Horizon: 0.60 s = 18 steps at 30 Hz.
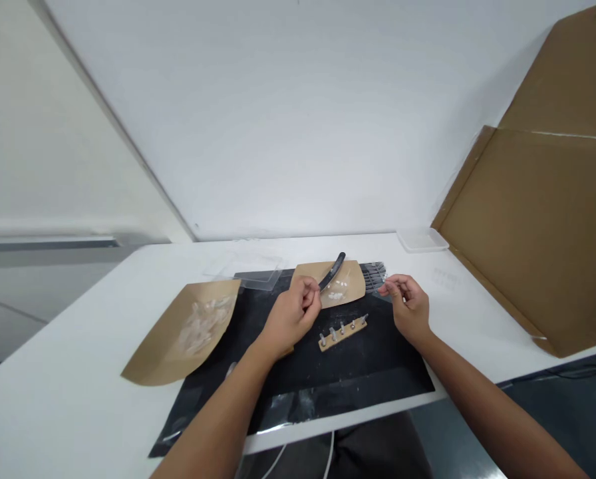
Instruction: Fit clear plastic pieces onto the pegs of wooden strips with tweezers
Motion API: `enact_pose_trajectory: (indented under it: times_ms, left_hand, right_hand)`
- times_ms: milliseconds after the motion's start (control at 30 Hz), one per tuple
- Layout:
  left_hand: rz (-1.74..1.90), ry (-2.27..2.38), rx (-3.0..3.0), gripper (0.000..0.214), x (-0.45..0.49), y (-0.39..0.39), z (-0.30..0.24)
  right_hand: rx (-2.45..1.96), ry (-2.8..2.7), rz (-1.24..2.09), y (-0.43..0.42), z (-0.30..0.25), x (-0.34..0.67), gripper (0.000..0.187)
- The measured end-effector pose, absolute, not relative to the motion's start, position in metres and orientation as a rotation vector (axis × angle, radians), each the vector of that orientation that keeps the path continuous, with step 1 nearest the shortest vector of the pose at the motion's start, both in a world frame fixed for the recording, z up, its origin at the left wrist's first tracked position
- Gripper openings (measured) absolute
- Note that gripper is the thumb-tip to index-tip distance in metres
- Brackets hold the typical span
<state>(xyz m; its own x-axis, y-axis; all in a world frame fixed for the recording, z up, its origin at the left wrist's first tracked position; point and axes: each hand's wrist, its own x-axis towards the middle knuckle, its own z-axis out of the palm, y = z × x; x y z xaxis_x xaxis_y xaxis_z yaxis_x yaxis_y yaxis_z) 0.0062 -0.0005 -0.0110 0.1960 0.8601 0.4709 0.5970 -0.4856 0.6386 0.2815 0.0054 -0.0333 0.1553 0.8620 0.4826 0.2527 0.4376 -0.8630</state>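
Observation:
My left hand [294, 314] is closed around the handle end of black tweezers [332, 272], whose tips rest over a small brown paper tray [354, 287] holding tiny clear pieces [336, 291]. My right hand [408, 306] pinches something small and clear between thumb and fingers, just right of that tray; I cannot make out what it is. Between the hands, on a black mat [368, 366], lies a small tan strip [342, 332] with several upright pegs.
A larger brown paper tray [158, 346] with clear pieces lies at the mat's left. Clear plastic sheets [251, 269] and a dark comb-like part [374, 273] sit behind. A shallow clear lid [422, 240] and big cardboard panels [542, 226] stand at the right.

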Motion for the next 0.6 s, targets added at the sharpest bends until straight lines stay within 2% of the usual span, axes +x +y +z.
enact_pose_trajectory:
  times_ms: [200,367,600]
  left_hand:
    - [1.023,1.382,2.185,0.01,0.003,0.01,0.011]
    - [0.59,1.357,2.321,0.018,0.005,0.043,0.044]
    - [0.301,1.137,2.331,0.024,0.013,0.084,0.037]
  right_hand:
    - [-1.058,-1.426,0.577,0.0,-0.03,0.281,0.023]
    - [-1.045,-1.468,0.551,-0.004,-0.026,0.282,0.02]
    - [-1.048,-1.506,0.536,-0.011,-0.02,0.283,0.014]
